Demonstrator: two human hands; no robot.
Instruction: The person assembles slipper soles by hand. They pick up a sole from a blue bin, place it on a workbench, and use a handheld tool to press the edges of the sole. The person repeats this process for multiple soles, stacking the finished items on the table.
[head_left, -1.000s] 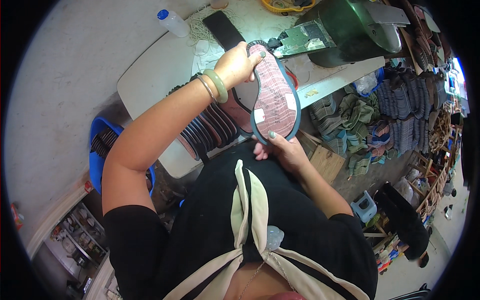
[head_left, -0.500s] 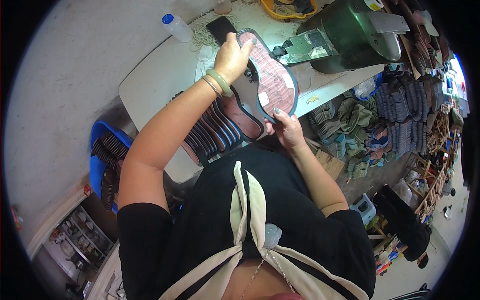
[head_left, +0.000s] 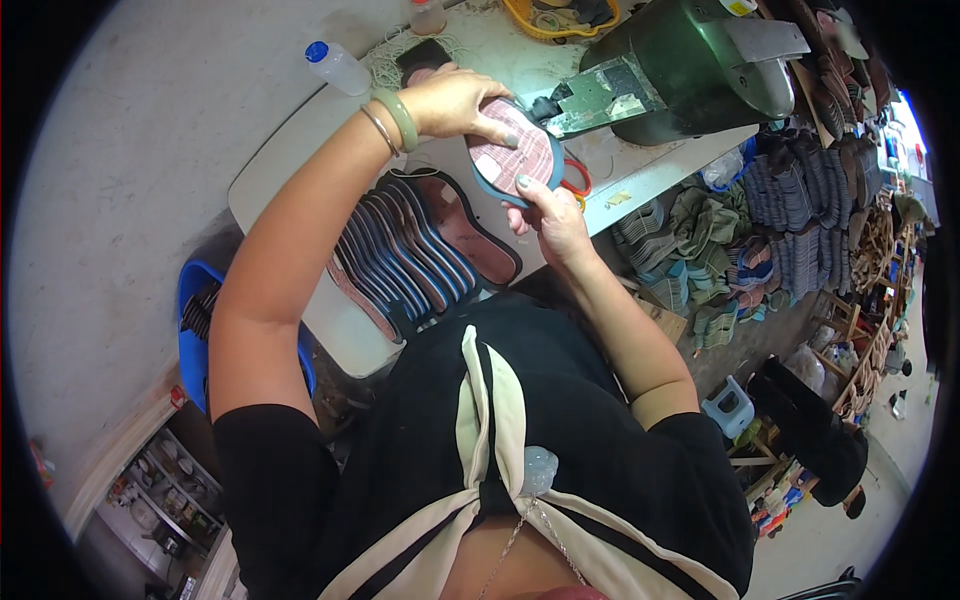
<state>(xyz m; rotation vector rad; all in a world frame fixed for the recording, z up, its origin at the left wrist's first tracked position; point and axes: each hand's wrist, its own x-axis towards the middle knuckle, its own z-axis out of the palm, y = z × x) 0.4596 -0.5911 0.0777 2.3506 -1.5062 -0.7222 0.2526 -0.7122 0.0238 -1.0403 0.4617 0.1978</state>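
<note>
A pink plaid shoe sole (head_left: 505,150) with a dark and blue rim is held up in front of the sewing machine, its plaid face toward me. My left hand (head_left: 455,105) lies across its upper part, thumb on the face and fingers at the far edge. At the near rounded end, my right hand (head_left: 558,222) pinches the rim, thumb on top. On the table to the left, a row of similar soles (head_left: 395,255) stands packed on edge, and one pinkish sole (head_left: 470,235) leans at its right end.
The green sewing machine (head_left: 690,70) stands beyond the sole at the right. Red-handled scissors (head_left: 577,178) lie by my right hand. A blue-capped bottle (head_left: 340,70), cord (head_left: 385,72) and a yellow basket (head_left: 560,30) are at the back. A blue bin (head_left: 195,340) is left; stacked soles (head_left: 800,190) fill the right.
My left hand has slid from the sole's far tip toward its middle, nearer the rounded end. The sole has come lower and slightly left, uncovering the scissors.
</note>
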